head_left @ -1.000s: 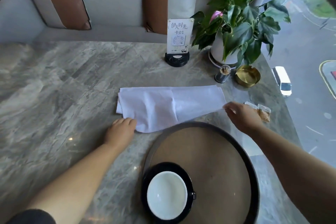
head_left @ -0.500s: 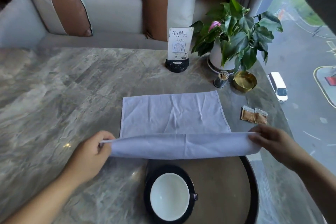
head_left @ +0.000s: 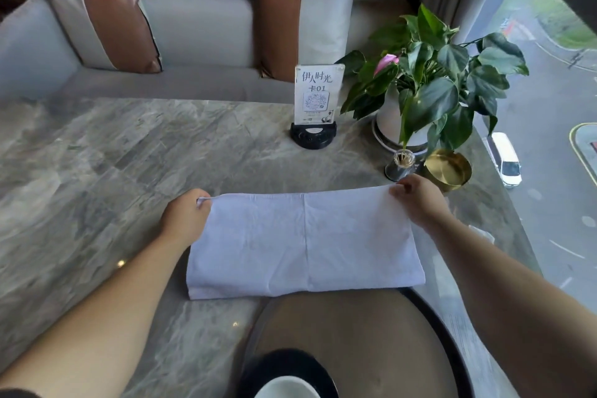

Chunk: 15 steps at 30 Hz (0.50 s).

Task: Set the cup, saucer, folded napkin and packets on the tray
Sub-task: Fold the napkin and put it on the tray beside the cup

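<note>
At the very bottom sits a white cup [head_left: 287,388] on a black saucer [head_left: 284,365], both on the near left part of the round brown tray [head_left: 355,333]. Just past the tray's far rim lies the white napkin [head_left: 303,242], folded over into a long strip on the gray marble table [head_left: 97,171] — its near edge just reaches the rim. The left hand [head_left: 184,220] pinches the napkin's far left corner, fingers closed on the cloth. The right hand [head_left: 420,200] pinches the far right corner the same way. Behind the right hand stand a small toothpick jar [head_left: 400,165] and a gold dish [head_left: 449,168]. Farther back are a sign card [head_left: 318,94] and a potted plant [head_left: 429,81] — then the sofa cushions [head_left: 106,19].
</note>
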Available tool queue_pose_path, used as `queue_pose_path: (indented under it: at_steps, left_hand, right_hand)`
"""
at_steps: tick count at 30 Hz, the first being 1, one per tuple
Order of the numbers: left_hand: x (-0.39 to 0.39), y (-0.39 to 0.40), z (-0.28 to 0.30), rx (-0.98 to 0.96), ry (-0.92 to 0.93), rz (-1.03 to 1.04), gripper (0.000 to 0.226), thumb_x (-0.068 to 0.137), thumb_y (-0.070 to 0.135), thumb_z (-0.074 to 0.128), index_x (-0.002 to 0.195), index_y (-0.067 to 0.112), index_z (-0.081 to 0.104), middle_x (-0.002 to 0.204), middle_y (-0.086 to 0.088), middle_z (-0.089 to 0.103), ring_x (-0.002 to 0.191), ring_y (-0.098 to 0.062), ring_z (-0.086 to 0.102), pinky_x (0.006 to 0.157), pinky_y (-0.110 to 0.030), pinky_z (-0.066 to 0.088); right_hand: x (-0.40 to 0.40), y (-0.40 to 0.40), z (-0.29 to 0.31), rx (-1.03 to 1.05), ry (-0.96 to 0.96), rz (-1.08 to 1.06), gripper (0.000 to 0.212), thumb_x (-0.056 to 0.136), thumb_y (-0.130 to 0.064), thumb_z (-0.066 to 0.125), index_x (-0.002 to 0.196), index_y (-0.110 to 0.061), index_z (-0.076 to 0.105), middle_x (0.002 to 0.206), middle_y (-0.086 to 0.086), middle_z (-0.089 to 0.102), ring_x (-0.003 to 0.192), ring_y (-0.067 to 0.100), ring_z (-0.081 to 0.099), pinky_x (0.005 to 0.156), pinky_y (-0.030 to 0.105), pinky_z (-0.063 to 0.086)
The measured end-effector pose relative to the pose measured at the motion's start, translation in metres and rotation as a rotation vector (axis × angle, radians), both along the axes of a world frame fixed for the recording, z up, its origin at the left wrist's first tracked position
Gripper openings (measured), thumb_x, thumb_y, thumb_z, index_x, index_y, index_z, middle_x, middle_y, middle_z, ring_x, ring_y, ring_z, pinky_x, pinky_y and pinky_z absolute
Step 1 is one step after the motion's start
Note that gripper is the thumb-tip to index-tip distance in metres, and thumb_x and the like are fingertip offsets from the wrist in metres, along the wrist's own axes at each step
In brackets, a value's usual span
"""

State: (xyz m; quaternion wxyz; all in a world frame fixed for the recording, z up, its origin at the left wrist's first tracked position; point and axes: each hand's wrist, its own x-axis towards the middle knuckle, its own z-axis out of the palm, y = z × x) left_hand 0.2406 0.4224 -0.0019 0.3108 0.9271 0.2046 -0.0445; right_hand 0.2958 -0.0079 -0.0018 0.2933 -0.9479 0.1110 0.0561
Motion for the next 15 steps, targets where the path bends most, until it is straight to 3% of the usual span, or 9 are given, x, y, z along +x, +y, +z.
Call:
queue_pose_path:
  at_steps: [7, 12, 15]
  left_hand:
    - [0.012, -0.001, -0.026, 0.132, 0.039, -0.023, 0.018, 0.091, 0.021, 0.05, 0.101, 0.012, 0.062, 0.093, -0.015, 0.068, 0.082, -0.033, 0.057, 0.068, -0.034, 0.044]
    - [-0.007, -0.023, -0.027, 0.46, -0.129, -0.127, 0.041, 0.08, 0.013, 0.065, 0.119, 0.004, 0.056, 0.124, -0.022, 0.055, 0.107, -0.043, 0.053, 0.085, -0.052, 0.044]
    - [-0.034, -0.056, -0.028, 0.503, -0.196, -0.335, 0.053, 0.079, 0.029, 0.054, 0.126, 0.005, 0.055, 0.135, -0.02, 0.052, 0.12, -0.041, 0.051, 0.093, -0.054, 0.042]
  right_hand:
    - [0.014, 0.002, -0.03, -0.103, 0.058, -0.002, 0.018, 0.084, -0.033, 0.056, 0.092, -0.018, 0.061, 0.086, 0.013, 0.068, 0.076, 0.032, 0.06, 0.064, 0.037, 0.052]
    - [0.006, 0.004, -0.034, -0.18, -0.01, -0.039, 0.045, 0.088, -0.045, 0.055, 0.124, -0.018, 0.052, 0.119, 0.012, 0.059, 0.106, 0.032, 0.057, 0.08, 0.042, 0.051]
    - [-0.015, 0.0, -0.033, -0.121, 0.048, -0.154, 0.057, 0.089, -0.049, 0.048, 0.134, -0.016, 0.044, 0.135, 0.012, 0.049, 0.12, 0.033, 0.05, 0.095, 0.048, 0.047]
